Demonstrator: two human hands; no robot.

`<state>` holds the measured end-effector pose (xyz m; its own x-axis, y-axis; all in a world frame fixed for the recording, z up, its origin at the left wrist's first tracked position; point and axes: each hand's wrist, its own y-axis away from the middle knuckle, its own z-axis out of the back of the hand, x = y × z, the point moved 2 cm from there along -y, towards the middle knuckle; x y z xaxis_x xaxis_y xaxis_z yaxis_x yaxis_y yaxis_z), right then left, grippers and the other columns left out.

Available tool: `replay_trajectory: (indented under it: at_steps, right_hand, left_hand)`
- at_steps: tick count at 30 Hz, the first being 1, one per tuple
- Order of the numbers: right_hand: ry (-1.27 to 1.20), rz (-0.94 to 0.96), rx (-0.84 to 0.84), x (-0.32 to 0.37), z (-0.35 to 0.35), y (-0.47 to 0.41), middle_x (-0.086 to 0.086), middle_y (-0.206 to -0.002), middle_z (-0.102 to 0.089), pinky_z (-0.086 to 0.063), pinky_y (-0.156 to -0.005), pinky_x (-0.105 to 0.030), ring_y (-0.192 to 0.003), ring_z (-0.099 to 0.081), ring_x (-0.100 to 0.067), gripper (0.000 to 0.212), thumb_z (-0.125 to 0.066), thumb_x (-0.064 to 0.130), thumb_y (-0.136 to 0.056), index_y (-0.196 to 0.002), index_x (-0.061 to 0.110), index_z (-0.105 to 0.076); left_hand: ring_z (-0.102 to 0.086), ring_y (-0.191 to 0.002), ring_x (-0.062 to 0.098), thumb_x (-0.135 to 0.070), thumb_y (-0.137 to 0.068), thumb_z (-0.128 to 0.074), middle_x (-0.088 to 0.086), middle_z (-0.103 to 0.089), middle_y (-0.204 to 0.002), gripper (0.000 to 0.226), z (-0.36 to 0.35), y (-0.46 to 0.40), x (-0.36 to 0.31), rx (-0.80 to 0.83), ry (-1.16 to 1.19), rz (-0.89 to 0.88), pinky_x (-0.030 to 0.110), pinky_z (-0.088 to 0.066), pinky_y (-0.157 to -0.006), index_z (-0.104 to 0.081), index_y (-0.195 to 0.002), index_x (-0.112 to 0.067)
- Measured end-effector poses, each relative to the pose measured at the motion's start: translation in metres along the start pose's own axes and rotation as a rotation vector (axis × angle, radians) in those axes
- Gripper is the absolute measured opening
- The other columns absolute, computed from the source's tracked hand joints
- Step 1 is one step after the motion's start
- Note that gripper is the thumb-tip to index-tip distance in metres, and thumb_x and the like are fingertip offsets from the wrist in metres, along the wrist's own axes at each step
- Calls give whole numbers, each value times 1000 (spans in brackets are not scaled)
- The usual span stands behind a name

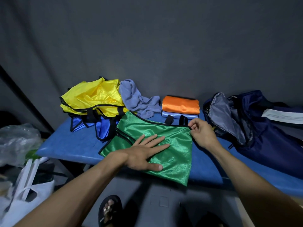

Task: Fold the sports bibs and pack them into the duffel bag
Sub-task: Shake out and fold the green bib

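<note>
A green bib [173,154] lies spread on the blue bench [68,145], its lower corner hanging over the front edge. My left hand [144,153] presses flat on its middle, fingers straight. My right hand [202,133] pinches the bib's black-trimmed top right corner. Behind, an orange bib [180,104] sits folded on a folded light blue bib [173,114]. A loose yellow bib [93,97] lies heaped on a blue bib [101,126] at the back left. The navy duffel bag [262,128] lies open at the right.
A grey-blue towel [137,99] is crumpled between the yellow heap and the folded stack. A white paper [282,115] rests on the duffel. Plastic bags [21,161] sit on the floor at the left. A sandalled foot [109,210] shows below. A dark wall stands behind.
</note>
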<state>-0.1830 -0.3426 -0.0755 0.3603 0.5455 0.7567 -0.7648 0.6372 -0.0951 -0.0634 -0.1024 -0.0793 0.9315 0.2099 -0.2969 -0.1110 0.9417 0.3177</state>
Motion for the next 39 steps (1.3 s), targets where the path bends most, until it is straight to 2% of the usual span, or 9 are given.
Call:
replay_trajectory:
  at_steps: [7,11,15,18,23,29,32,34,39]
  right_hand:
    - [311,94,-134,6,-1,-5,-2,-82,-60,-42,-65,-39,-81,-54,-28,34,-44,-15,-83,-83,18,-53]
    - [255,-101,-166,14,1,3,-7,-85,-58,-37,-65,-37,-75,-52,-27,20,-43,20,-105,-95,6,-53]
    - [65,-290,-45,12,-4,20,-8,-71,-51,-35,-62,-34,-64,-50,-23,44,-59,46,-98,-74,12,-46]
    - [-158,-410,-53,14,-15,29,-3,-94,-62,-48,-78,-33,-88,-61,-22,32,-74,38,-91,-101,16,-54]
    - [-298,-400,-280,18,12,30,-9,-117,-59,-46,-83,-33,-100,-59,-26,49,-73,27,-93,-134,14,-50]
    - [-50,-449,-61,7,17,42,-14,-147,-50,-44,-101,-39,-134,-49,-34,83,-71,48,-91,-152,6,-35]
    - [-80,-486,0,-2,26,42,-9,-102,-61,-42,-77,-33,-94,-62,-26,47,-77,47,-86,-106,7,-62]
    - [-166,-516,17,-5,29,43,-2,-65,-36,-35,-62,-30,-56,-40,-18,50,-82,40,-83,-67,21,-38]
    - [-401,-586,33,2,31,51,-3,-82,-65,-53,-51,-27,-70,-65,-19,37,-85,28,-82,-82,10,-53]
  left_hand:
    - [24,-149,-1,-64,-95,-54,-22,14,-166,80,7,2,2,-2,66,-14,34,19,-120,-8,-158,-50]
    - [-22,-149,10,-60,-98,-51,-12,-27,-164,61,23,6,1,-329,74,4,42,-19,-124,-39,-153,-37]
    - [12,-155,20,-73,-97,-30,-9,13,-169,75,9,2,8,-239,-85,215,51,0,-126,-4,-160,-42]
    - [29,-151,25,-79,-94,-14,-9,33,-162,77,-5,-3,5,-167,-91,313,56,15,-122,18,-155,-46]
    - [8,-155,32,-74,-96,-17,-2,13,-170,75,-9,-14,-29,-261,-112,342,56,0,-124,3,-160,-41]
    - [6,-155,38,-74,-97,-13,2,11,-170,74,5,-9,-8,-267,-161,516,58,1,-124,-2,-161,-38]
    - [6,-155,38,-75,-96,-15,3,7,-170,77,9,-5,-1,-261,-132,566,59,4,-123,-4,-161,-36]
    - [-1,-156,33,-69,-98,-20,3,-5,-170,72,17,-8,-8,-427,-189,498,56,0,-124,-17,-160,-31]
    - [9,-156,28,-78,-94,-13,-3,10,-170,81,6,-26,-22,-260,-162,387,57,4,-124,-2,-162,-35]
